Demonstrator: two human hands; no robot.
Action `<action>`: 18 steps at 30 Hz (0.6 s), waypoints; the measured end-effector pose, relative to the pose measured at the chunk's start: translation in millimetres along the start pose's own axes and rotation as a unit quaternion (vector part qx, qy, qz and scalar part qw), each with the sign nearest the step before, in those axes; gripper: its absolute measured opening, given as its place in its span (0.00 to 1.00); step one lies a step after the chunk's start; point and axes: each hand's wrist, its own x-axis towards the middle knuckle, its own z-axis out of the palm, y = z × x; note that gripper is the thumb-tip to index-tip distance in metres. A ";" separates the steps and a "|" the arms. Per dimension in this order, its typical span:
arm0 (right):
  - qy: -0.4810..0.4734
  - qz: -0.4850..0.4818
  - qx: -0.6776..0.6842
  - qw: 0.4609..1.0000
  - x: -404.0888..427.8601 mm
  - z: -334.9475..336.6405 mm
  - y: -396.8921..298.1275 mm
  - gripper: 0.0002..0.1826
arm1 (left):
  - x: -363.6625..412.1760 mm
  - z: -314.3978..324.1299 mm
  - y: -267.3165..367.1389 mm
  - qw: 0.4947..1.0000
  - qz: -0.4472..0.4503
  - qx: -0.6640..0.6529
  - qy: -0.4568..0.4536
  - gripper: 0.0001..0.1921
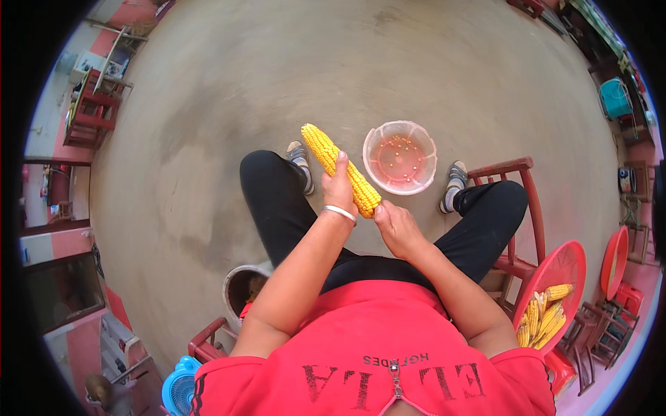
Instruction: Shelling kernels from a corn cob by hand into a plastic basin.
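A large ear of yellow corn [323, 147], stripped of its husk, lies slantwise across the space between my knees. Around its middle my left hand [339, 187] is closed, with the thumb along the kernels and a silver bangle at the wrist. My right hand [399, 228] pinches the lower end of the same ear between thumb and fingers. Past the hands, between my feet, a translucent pinkish plastic basin [370, 165] stands on the floor with several loose kernels on its bottom. Kernel rows look full where the ear is visible; the part under my left palm is hidden.
To my right, a red plastic basin [574, 260] holds several corn ears [547, 321], beside a red wooden chair [536, 229]. A grey bucket [231, 283] stands near my left elbow, with a blue plastic fan-like object [182, 387] behind. Concrete floor [234, 93] spreads ahead.
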 end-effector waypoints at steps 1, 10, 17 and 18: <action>0.008 -0.005 0.022 1.000 -0.3 0.3 3.6 0.21 | -0.6 2.6 -0.3 1.000 0.009 0.009 0.010 0.19; -0.085 0.076 0.321 0.940 -3.6 -17.5 2.6 0.23 | -8.1 -6.3 5.6 0.996 -0.045 -0.035 -0.072 0.18; -0.079 0.062 0.220 0.970 0.0 -2.6 8.8 0.28 | -10.1 -7.0 4.6 0.999 0.025 0.006 -0.036 0.17; -0.073 0.055 0.176 0.980 0.8 -1.9 6.2 0.30 | -7.6 -8.9 3.8 0.999 0.030 0.009 -0.033 0.17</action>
